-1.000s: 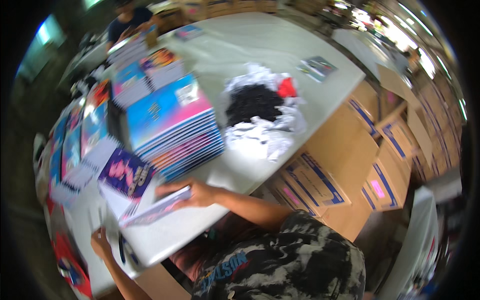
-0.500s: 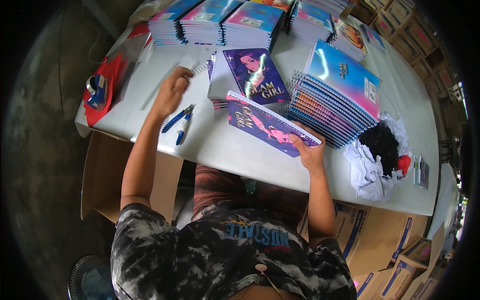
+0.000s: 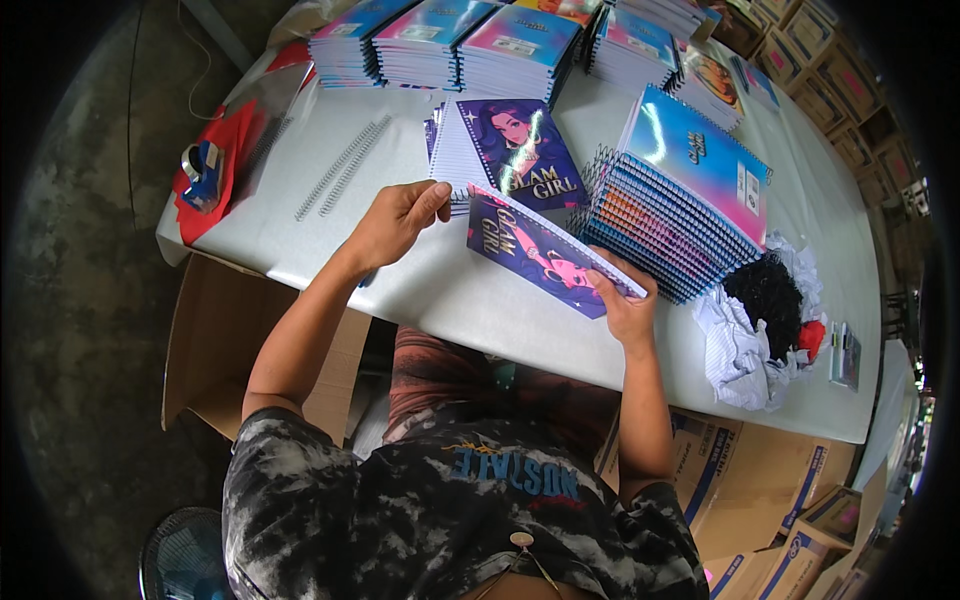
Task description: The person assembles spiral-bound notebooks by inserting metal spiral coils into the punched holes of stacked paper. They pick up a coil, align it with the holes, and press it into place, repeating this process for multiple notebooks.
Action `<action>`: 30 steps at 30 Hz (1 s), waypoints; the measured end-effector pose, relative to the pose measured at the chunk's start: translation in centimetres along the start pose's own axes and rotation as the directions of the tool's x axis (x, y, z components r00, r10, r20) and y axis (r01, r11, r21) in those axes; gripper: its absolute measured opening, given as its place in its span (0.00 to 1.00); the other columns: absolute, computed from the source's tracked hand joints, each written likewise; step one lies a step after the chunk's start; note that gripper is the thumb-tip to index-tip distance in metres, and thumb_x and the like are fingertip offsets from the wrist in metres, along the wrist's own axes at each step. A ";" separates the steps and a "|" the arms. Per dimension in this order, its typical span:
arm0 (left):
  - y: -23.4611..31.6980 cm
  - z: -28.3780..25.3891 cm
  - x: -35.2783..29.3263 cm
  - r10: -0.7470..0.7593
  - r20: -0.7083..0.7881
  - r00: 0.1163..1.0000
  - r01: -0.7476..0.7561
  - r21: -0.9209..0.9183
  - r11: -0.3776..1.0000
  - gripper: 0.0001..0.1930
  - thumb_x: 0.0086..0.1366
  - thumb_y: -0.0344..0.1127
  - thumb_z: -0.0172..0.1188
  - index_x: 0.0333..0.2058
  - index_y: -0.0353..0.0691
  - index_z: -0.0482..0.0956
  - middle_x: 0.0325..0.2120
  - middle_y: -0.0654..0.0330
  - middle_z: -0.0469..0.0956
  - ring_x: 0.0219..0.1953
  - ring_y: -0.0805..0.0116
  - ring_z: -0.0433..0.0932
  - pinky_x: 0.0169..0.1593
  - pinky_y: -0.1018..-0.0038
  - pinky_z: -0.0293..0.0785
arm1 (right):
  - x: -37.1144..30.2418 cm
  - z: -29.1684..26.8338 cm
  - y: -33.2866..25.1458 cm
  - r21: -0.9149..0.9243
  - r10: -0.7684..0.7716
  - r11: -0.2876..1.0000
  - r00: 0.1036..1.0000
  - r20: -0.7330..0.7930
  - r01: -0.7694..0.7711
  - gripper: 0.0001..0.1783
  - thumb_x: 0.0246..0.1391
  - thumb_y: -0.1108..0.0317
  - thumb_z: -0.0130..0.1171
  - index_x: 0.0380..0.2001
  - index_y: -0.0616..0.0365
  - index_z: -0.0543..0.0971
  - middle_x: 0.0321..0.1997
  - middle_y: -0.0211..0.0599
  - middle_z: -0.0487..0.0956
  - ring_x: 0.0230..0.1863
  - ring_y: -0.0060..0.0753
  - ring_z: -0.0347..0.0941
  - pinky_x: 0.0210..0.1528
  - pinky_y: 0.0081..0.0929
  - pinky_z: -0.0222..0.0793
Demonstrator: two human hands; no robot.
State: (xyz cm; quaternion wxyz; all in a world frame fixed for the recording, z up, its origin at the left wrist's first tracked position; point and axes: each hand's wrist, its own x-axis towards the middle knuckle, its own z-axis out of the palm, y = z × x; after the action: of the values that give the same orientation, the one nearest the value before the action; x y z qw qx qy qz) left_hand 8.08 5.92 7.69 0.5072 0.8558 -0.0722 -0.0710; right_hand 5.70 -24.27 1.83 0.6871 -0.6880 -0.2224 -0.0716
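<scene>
My right hand point(image 3: 628, 300) grips the right end of an unbound purple notebook point(image 3: 530, 255), tilted above the table with its punched edge facing up and away from me. Beside the notebook's left corner, my left hand point(image 3: 408, 218) is closed in a pinch on a spiral binding coil point(image 3: 460, 194), whose short visible length reaches toward that corner. Just beyond lies a small pile of purple-covered notebooks point(image 3: 528, 150) with loose white pages showing at its left. Two more wire coils point(image 3: 345, 165) rest on the table farther left. My left forearm hides most of the blue-handled pliers point(image 3: 368, 279).
A tall stack of spiral-bound notebooks point(image 3: 685, 190) stands to the right, and more stacks point(image 3: 425, 50) line the far side. Crumpled white paper with black scraps point(image 3: 765, 300) lies at right. A tape dispenser point(image 3: 203, 176) sits on red sheeting at left. Cardboard boxes point(image 3: 740, 480) are below the table.
My left hand has moved right and nearer me, bringing the coil to the notebook's left corner. My forearm now covers most of the pliers. My right hand still holds the notebook.
</scene>
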 end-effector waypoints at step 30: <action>2.9 1.4 0.0 0.682 0.076 0.728 -0.366 0.884 0.292 0.38 0.48 0.59 0.58 0.50 0.35 0.66 0.53 0.46 0.62 0.60 0.44 0.53 0.57 0.49 0.49 | -1.9 2.0 0.1 -0.256 -0.238 0.937 0.971 0.026 0.237 0.20 0.40 0.85 0.53 0.41 0.65 0.77 0.42 0.45 0.78 0.44 0.38 0.76 0.45 0.25 0.71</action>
State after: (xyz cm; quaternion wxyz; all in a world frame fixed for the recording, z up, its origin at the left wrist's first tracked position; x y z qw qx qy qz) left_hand 7.69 3.28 9.60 0.0123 0.9118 -0.2951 0.2853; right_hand 3.66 -22.73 0.86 0.5788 -0.7392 -0.2910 -0.1840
